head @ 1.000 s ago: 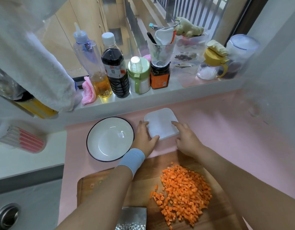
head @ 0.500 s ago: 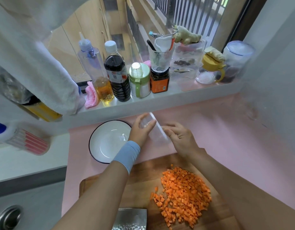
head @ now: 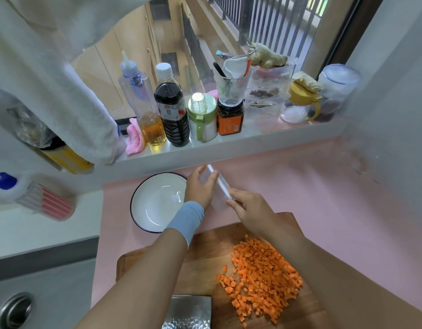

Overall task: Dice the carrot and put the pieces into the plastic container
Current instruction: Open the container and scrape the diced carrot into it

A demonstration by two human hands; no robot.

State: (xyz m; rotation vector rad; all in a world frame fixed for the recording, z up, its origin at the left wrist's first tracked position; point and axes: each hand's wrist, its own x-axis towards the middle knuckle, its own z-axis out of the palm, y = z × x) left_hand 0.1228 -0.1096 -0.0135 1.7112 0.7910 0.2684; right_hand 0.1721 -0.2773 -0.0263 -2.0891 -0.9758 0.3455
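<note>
A heap of small orange carrot cubes (head: pixel 261 279) lies on the right half of the wooden cutting board (head: pixel 198 264). Beyond the board, a clear plastic container (head: pixel 218 191) is lifted off the pink counter and tilted on edge. My left hand (head: pixel 200 187), with a blue wristband, grips its left side. My right hand (head: pixel 249 210) pinches its near right edge. Whether a lid is on it I cannot tell.
A white bowl with a dark rim (head: pixel 157 203) sits left of the hands. A steel cleaver blade (head: pixel 187 312) lies at the board's near edge. Bottles and jars (head: pixel 172 110) crowd the window ledge. A sink (head: pixel 13 307) is at the lower left.
The container lay flat on the counter under both hands a second ago. Both hands have lifted it and tipped it up on edge.
</note>
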